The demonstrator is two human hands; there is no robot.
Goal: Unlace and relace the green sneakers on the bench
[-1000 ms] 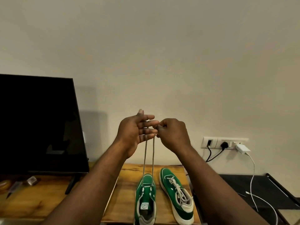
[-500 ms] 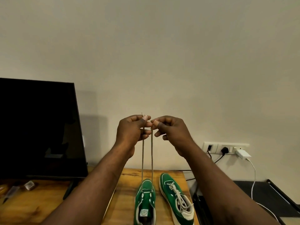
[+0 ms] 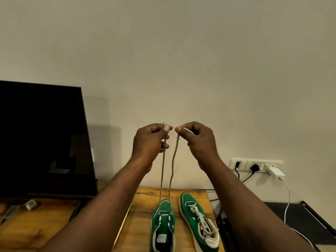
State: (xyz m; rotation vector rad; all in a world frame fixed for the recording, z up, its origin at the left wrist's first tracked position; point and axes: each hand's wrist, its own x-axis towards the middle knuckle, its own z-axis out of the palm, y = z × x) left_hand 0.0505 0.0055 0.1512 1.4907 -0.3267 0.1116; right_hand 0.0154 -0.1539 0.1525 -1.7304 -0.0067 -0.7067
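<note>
1. Plain cream wall [image 3: 181, 60] fills the upper two thirds of the frame.
2. Along the bottom runs a wooden bench [image 3: 141, 224]. A large dark screen [image 3: 41, 139] stands on it at the left edge of the frame.
3. Two green sneakers sit side by side at bottom centre, toes pointing towards the wall.
4. The unlaced sneaker [image 3: 164, 206] is the one further left. Its grey lace [image 3: 162, 175] passes only through the eyelets nearest the toe, and both strands rise straight up from there.
5. The laced sneaker [image 3: 189, 202], just beside it to the right, has pale lacing criss-crossed up its tongue.
6. Two bare forearms reach up from the bottom corners, and the hands meet in the middle of the frame, close together but not touching.
7. The left hand [image 3: 149, 142] pinches the taut left strand between thumb and forefinger, the other fingers curled in.
8. The right hand [image 3: 198, 140] is curled the same way. The slack, wavy right strand ends at the underside of its thumb, where it seems to be pinched.
9. At centre right a white socket strip [image 3: 240, 163] is fixed to the wall, with a black plug [image 3: 254, 167] and a white charger [image 3: 275, 172] in it.
10. A white cable [image 3: 287, 206] drops from the charger to a black surface [image 3: 300, 219] at the lower right.
</note>
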